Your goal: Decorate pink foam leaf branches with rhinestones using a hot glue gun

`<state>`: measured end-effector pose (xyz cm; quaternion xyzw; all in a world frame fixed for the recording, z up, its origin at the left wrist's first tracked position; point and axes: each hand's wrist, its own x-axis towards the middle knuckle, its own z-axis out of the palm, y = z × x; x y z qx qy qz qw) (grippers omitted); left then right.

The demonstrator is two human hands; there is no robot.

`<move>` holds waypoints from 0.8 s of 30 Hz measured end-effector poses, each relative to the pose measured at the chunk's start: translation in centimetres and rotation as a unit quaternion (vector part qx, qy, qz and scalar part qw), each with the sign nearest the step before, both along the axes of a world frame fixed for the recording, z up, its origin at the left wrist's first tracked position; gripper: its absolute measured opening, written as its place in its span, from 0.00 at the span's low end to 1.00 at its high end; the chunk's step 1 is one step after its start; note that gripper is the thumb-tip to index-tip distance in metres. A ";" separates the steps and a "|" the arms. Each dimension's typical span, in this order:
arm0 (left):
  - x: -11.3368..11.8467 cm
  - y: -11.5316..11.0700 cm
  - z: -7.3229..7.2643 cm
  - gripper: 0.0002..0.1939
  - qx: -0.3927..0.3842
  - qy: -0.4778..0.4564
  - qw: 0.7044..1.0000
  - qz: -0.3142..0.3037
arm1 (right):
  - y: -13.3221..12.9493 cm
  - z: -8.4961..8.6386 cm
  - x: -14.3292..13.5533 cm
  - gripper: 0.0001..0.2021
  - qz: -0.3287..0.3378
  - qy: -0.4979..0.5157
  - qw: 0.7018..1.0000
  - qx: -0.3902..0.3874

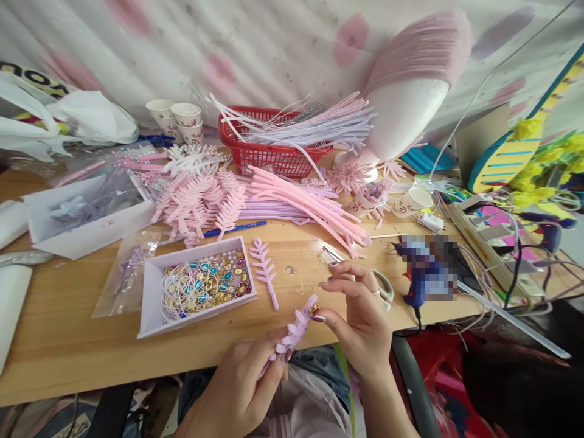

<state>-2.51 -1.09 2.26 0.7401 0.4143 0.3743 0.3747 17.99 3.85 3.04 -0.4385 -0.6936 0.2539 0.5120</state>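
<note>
A fuzzy lilac leaf sprig (296,326), bent from pipe cleaner, is pinched between the thumb and fingers of my left hand (249,377) above the table's front edge. At its upper tip sits a small gold ornament (314,309). The thumb of my right hand (360,316) touches or nearly touches this ornament, while the other fingers are raised and spread apart from it. A second lilac sprig (263,271) lies flat on the table. Left of it, a white box (198,325) holds gold, teal and pearl beads with white cord.
Scissors (385,286) and tweezers lie behind my right hand; a blue glue gun (415,286) stands to their right, near a power strip (483,255). Pink pipe cleaners (305,207), pink leaf sprigs (191,204) and a red basket (274,159) fill the back.
</note>
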 end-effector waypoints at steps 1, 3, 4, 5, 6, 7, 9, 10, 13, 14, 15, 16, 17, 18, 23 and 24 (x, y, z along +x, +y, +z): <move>0.0 0.0 0.0 0.15 0.006 0.000 1.000 -0.001 | 0.1 0.1 0.2 0.12 0.019 -0.013 1.000 -0.012; 0.0 0.0 -0.1 0.15 0.011 0.001 1.000 -0.003 | 0.2 0.4 0.5 0.12 0.056 -0.030 0.997 -0.032; -0.1 0.0 -0.1 0.15 0.011 0.003 1.000 -0.005 | 0.3 0.5 0.7 0.12 0.072 -0.034 0.996 -0.037; -0.1 0.0 -0.2 0.15 0.011 0.005 1.000 -0.007 | 0.3 0.7 0.7 0.11 0.083 -0.035 0.995 -0.039; -0.1 0.0 -0.3 0.15 0.010 0.008 1.000 -0.009 | 0.3 0.8 0.8 0.10 0.092 -0.034 0.994 -0.039; -0.1 0.0 -0.3 0.15 0.010 0.010 1.000 -0.011 | 0.4 0.9 0.8 0.09 0.098 -0.032 0.994 -0.039; -0.1 0.0 -0.4 0.15 0.010 0.011 1.000 -0.013 | 0.5 1.0 0.8 0.07 0.103 -0.029 0.993 -0.040; -0.1 0.0 -0.3 0.15 0.009 0.011 1.000 -0.015 | 0.5 1.1 0.8 0.07 0.104 -0.030 0.993 -0.040; -0.1 0.1 -0.3 0.15 0.006 0.014 1.000 -0.017 | 0.7 1.3 0.9 0.06 0.105 -0.041 0.993 -0.033; -0.1 0.1 -0.3 0.15 0.005 0.016 1.000 -0.018 | 0.7 1.4 1.0 0.06 0.105 -0.046 0.993 -0.030; -0.1 0.1 -0.2 0.15 0.005 0.017 1.000 -0.020 | 0.8 1.6 1.0 0.06 0.106 -0.053 0.993 -0.026; -0.1 0.2 -0.2 0.14 0.005 0.019 1.000 -0.021 | 0.9 1.7 1.1 0.06 0.107 -0.061 0.992 -0.022; -0.1 0.2 -0.2 0.14 0.004 0.022 1.000 -0.021 | 0.9 1.8 1.2 0.05 0.107 -0.069 0.992 -0.020; -0.1 0.2 -0.3 0.14 0.002 0.026 0.999 -0.020 | 1.0 1.9 1.2 0.05 0.108 -0.077 0.991 -0.018; -0.1 0.0 -0.4 0.12 -0.013 0.035 0.999 -0.025 | 1.1 2.2 1.6 0.05 0.111 -0.096 0.989 -0.012; -0.1 0.0 -0.4 0.13 -0.014 0.036 0.999 -0.027 | 1.1 2.2 1.7 0.04 0.112 -0.098 0.989 -0.015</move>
